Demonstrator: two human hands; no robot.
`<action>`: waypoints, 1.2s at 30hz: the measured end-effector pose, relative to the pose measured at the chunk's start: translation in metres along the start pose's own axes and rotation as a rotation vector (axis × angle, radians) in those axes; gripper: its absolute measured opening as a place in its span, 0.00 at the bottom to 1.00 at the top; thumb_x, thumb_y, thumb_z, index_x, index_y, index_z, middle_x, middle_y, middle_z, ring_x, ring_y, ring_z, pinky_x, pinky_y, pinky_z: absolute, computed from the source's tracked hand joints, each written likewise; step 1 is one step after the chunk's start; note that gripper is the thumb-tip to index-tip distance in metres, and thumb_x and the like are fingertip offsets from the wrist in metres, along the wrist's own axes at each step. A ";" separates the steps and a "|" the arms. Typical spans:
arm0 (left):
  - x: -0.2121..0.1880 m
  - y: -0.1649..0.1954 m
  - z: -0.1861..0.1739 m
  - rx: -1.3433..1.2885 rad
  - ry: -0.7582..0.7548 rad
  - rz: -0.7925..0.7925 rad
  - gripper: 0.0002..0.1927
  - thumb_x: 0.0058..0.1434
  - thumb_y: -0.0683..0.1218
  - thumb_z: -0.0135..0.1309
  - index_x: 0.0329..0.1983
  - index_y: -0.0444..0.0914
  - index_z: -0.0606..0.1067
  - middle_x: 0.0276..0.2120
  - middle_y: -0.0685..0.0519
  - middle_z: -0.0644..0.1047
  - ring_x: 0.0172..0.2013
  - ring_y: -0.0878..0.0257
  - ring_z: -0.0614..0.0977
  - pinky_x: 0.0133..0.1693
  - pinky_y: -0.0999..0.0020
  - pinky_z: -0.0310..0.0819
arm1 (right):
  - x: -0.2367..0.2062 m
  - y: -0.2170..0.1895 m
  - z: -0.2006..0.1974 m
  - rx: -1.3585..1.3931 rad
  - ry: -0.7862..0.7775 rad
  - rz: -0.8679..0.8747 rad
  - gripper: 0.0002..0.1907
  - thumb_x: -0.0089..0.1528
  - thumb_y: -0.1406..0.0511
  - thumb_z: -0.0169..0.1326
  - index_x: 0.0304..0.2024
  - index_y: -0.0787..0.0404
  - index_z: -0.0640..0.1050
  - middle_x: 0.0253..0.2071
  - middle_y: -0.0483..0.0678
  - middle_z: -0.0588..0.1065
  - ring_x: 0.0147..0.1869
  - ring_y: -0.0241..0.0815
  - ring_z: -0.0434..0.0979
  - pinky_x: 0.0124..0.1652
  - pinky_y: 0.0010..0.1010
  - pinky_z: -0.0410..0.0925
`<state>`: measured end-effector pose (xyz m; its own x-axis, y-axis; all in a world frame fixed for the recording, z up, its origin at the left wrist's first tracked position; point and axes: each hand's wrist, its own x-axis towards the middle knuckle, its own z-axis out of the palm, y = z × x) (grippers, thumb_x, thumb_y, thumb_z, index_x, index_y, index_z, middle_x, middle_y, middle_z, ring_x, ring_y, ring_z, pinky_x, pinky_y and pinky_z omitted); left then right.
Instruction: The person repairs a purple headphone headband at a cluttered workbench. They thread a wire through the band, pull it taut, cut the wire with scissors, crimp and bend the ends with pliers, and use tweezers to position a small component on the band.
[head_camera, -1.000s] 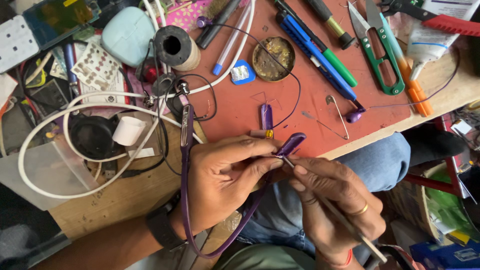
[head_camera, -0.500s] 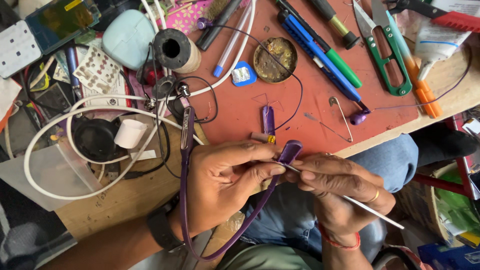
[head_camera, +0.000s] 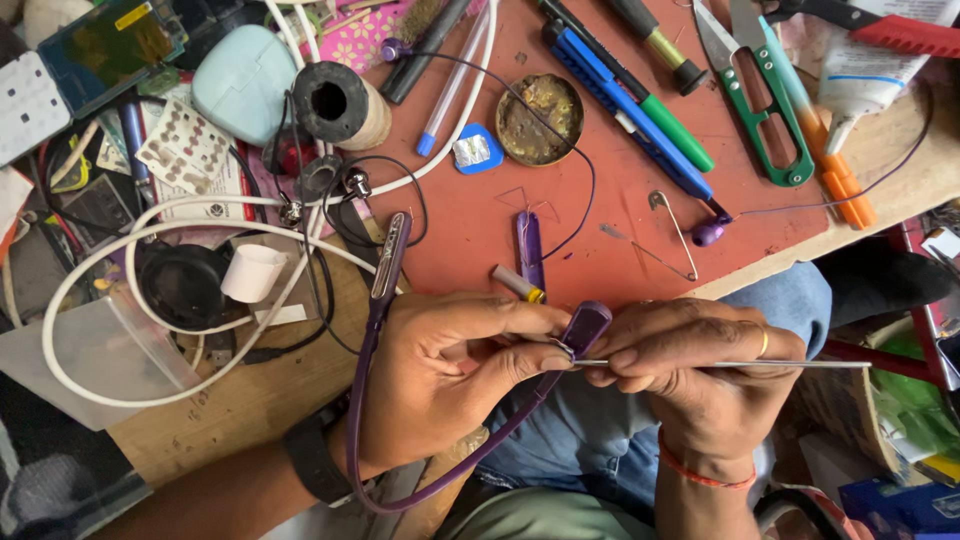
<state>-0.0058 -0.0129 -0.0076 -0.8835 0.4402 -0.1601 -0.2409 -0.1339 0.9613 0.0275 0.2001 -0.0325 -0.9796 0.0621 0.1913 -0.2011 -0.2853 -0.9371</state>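
Note:
My left hand (head_camera: 450, 375) pinches the open end of a purple neckband earphone (head_camera: 582, 328), whose flexible band loops down under my wrist and back up to its other end (head_camera: 388, 256) on the bench. My right hand (head_camera: 700, 370) grips a thin metal rod (head_camera: 800, 364) held level, its tip at the opened purple end between my fingers. A loose purple cover piece (head_camera: 529, 250) and a small yellow-tipped part (head_camera: 518, 284) lie on the red mat (head_camera: 600, 120) just above my hands.
The red mat carries a round solder-flux tin (head_camera: 540, 105), blue and green pens (head_camera: 640, 110), green thread snips (head_camera: 760, 110), a safety pin (head_camera: 675, 235) and a purple earbud (head_camera: 708, 234) on a thin wire. White cable (head_camera: 130, 330), a thread spool (head_camera: 340, 105) and clutter fill the left.
The metal rod has swung from pointing down-right to lying level, and my right hand has shifted slightly right. My left hand keeps its hold on the purple end.

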 end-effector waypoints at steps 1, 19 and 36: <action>0.000 0.000 0.000 -0.008 -0.003 -0.011 0.12 0.64 0.30 0.58 0.50 0.27 0.79 0.43 0.46 0.84 0.43 0.64 0.87 0.46 0.75 0.85 | 0.001 -0.001 -0.001 0.005 -0.007 0.009 0.11 0.62 0.70 0.66 0.32 0.74 0.80 0.29 0.61 0.79 0.29 0.51 0.84 0.31 0.35 0.76; 0.002 -0.002 -0.001 -0.082 -0.060 0.093 0.07 0.70 0.32 0.57 0.50 0.26 0.79 0.45 0.46 0.83 0.48 0.66 0.83 0.54 0.74 0.80 | -0.011 -0.001 0.002 0.122 0.078 -0.053 0.10 0.63 0.67 0.68 0.36 0.68 0.81 0.32 0.55 0.80 0.33 0.46 0.83 0.38 0.36 0.73; 0.013 0.010 -0.018 -0.508 -0.034 -0.179 0.13 0.73 0.40 0.53 0.58 0.29 0.70 0.47 0.38 0.82 0.47 0.52 0.86 0.50 0.55 0.87 | -0.010 -0.002 0.015 -0.218 0.236 0.007 0.10 0.76 0.71 0.53 0.48 0.69 0.65 0.43 0.65 0.78 0.46 0.48 0.85 0.50 0.35 0.80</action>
<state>-0.0265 -0.0245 -0.0043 -0.7993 0.5227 -0.2965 -0.5580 -0.4626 0.6889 0.0375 0.1859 -0.0285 -0.9480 0.2880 0.1354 -0.1636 -0.0762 -0.9836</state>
